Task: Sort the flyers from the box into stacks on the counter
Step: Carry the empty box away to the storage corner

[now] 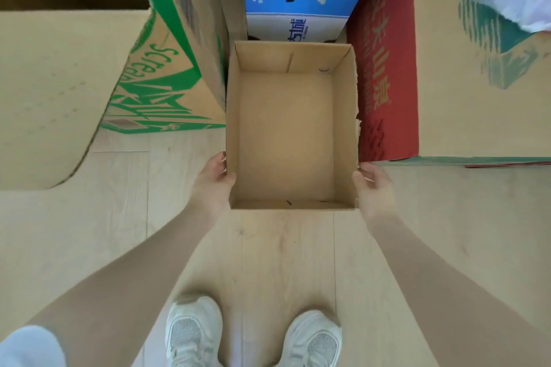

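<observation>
The open cardboard box (286, 134) sits between both hands on the wooden floor (286, 247). The left hand (213, 180) grips its near left wall, thumb inside; the right hand (372, 185) cups the near right corner, fingers loosely curved.

We see a plain brown open-topped cardboard box (286, 128), rectangular and upright, nothing inside but a few small scraps at its near wall, above the pale wooden floor (286, 247).
</observation>
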`<state>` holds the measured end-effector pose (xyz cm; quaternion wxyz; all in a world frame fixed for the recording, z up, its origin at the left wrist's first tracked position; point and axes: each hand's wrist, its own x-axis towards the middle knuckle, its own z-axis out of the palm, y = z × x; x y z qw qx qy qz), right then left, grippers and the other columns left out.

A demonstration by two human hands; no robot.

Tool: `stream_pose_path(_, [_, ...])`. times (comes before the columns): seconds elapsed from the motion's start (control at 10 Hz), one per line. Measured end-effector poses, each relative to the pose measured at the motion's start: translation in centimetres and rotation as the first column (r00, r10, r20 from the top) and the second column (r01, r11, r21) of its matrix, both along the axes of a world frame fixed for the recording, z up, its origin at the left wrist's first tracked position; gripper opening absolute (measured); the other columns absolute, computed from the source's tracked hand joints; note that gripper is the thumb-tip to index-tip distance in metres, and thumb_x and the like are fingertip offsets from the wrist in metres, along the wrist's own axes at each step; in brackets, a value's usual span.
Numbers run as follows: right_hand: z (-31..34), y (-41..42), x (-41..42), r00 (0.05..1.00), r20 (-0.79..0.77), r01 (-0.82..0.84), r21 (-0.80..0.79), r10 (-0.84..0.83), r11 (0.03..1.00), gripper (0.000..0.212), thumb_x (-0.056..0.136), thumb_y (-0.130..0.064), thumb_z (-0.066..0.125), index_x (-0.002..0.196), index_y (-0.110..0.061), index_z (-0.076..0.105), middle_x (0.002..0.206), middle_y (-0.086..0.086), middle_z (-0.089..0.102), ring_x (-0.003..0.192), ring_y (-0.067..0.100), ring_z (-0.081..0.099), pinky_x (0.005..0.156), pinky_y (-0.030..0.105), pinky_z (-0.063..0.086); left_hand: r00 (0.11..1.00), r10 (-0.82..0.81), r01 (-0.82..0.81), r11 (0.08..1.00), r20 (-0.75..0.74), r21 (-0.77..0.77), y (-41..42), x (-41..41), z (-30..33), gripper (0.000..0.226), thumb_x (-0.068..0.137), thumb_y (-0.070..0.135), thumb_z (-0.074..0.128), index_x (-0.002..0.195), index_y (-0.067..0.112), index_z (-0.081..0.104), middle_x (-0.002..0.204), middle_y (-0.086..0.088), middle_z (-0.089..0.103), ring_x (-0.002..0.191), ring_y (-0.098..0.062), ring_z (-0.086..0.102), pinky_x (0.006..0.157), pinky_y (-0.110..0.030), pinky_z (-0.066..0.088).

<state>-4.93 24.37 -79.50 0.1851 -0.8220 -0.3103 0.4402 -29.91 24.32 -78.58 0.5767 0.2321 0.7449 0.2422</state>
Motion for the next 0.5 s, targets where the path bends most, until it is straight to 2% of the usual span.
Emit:
stream_pose_path(0.1, [0.4, -2.9, -0.4, 0.993, 0.074, 0.109, -0.195, -0.096, 0.975, 0.035, 0.092, -0.036, 0.051, 0.108, -0.005, 0.056, 0.096, 0.006, 0.058, 0.094, 0.028, 0.06, 0.087, 0.043, 0.049, 0.999, 0.045, -0.048, 0.968, -0.017, -0.248, -2.5, 0.1, 0.5, 0.047, 0.092, 0.022, 0.054, 0.137, 0.022, 0.039, 0.124, -0.003, 0.052, 0.11, -0.023, 0.054, 0.098, -0.034, 0.042])
stream_pose_path(0.2, [0.9, -4.1, -1.5, 0.905, -0.102, 0.359, -0.337, -0.413, 0.87, 0.03, 0.093, -0.032, 0.053, 0.106, -0.005, 0.056, 0.083, 0.008, 0.063, 0.074, 0.022, 0.063, 0.074, 0.032, 0.053, 0.968, 0.238, -0.19, 0.906, 0.082, -0.379, -3.8, 1.1, 1.2, 0.042, 0.093, 0.016, 0.054, 0.134, 0.014, 0.042, 0.115, -0.009, 0.057, 0.096, -0.026, 0.064, 0.09, -0.035, 0.05])
stream_pose_path(0.3, [1.6, -3.4, -2.0, 0.707, -0.302, 0.529, -0.374, -0.639, 0.762, 0.026, 0.094, -0.013, 0.053, 0.113, 0.005, 0.054, 0.087, 0.012, 0.065, 0.083, 0.02, 0.065, 0.083, 0.027, 0.052, 0.906, 0.382, -0.307, 0.89, 0.184, -0.337, -3.4, 2.0, 1.5, 0.05, 0.092, 0.008, 0.054, 0.138, 0.009, 0.036, 0.112, -0.014, 0.062, 0.098, -0.02, 0.064, 0.094, -0.032, 0.048])
stream_pose_path(0.4, [2.4, -1.6, -2.1, 0.577, -0.487, 0.543, -0.37, -0.655, 0.754, 0.031, 0.095, -0.005, 0.048, 0.125, 0.006, 0.046, 0.104, 0.015, 0.063, 0.098, 0.021, 0.063, 0.089, 0.028, 0.048, 0.867, 0.428, -0.356, 0.89, 0.255, -0.285, -1.7, 2.6, 1.6, 0.056, 0.092, 0.003, 0.051, 0.143, 0.015, 0.028, 0.124, -0.012, 0.058, 0.106, -0.02, 0.061, 0.098, -0.032, 0.044])
stream_pose_path(0.5, [2.7, -0.6, -2.0, 0.582, -0.571, 0.481, -0.333, -0.58, 0.811, 0.042, 0.096, 0.0, 0.044, 0.136, 0.001, 0.034, 0.12, 0.013, 0.056, 0.105, 0.021, 0.059, 0.098, 0.033, 0.045, 0.845, 0.434, -0.365, 0.895, 0.312, -0.258, -0.8, 3.0, 1.9, 0.057, 0.093, -0.002, 0.044, 0.143, 0.021, 0.028, 0.129, -0.011, 0.054, 0.108, -0.02, 0.061, 0.099, -0.033, 0.042])
